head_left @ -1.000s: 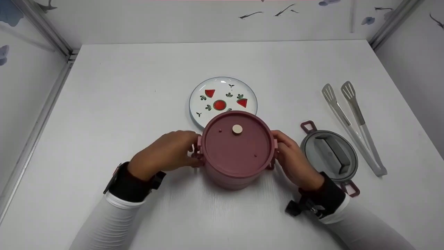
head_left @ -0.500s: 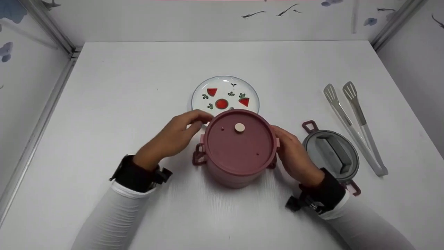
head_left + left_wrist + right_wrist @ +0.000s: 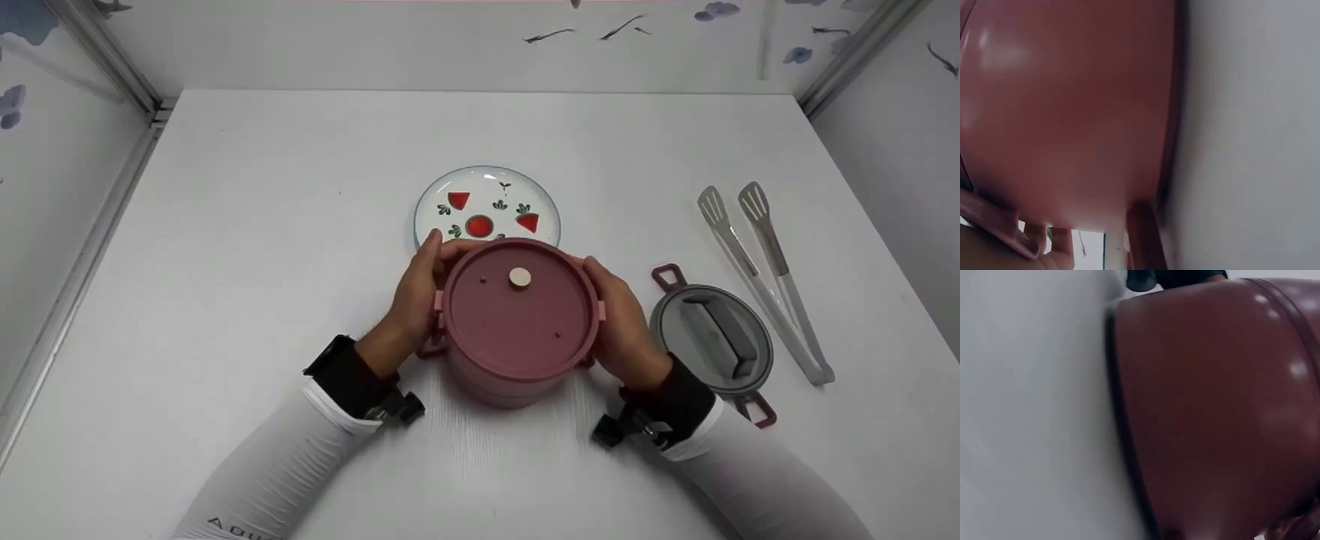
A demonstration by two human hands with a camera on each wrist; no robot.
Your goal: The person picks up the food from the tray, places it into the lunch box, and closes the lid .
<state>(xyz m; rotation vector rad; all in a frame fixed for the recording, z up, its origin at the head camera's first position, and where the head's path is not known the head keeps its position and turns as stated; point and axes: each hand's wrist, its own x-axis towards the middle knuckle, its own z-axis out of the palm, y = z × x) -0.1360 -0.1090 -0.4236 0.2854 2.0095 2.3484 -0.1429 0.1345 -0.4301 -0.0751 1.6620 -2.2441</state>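
Note:
A dark pink lidded pot (image 3: pixel 517 322) with a round cream knob on its lid stands upright on the white table. Its side clips and lower maroon handles show at both sides. My left hand (image 3: pixel 411 300) holds the pot's left side, fingers reaching round the back and thumb raised. On the opposite side, my right hand (image 3: pixel 624 334) holds it with the fingers partly hidden behind the wall. The left wrist view shows the pot's wall (image 3: pixel 1067 124), a handle (image 3: pixel 1144 239) and a few fingers (image 3: pixel 1061 252). Glossy pot wall (image 3: pixel 1207 410) fills most of the right wrist view.
Just behind the pot lies a white plate (image 3: pixel 480 191) with red fruit and leaf prints, partly covered by it. To the right are a grey round lid-like piece (image 3: pixel 697 341) with two maroon loop handles and metal tongs (image 3: pixel 776 300). Patterned walls enclose the table.
My left hand lets go of the left handle, lifts to the upper left side, then wraps round the pot. My right hand shifts slightly up along its side. The pot stays put.

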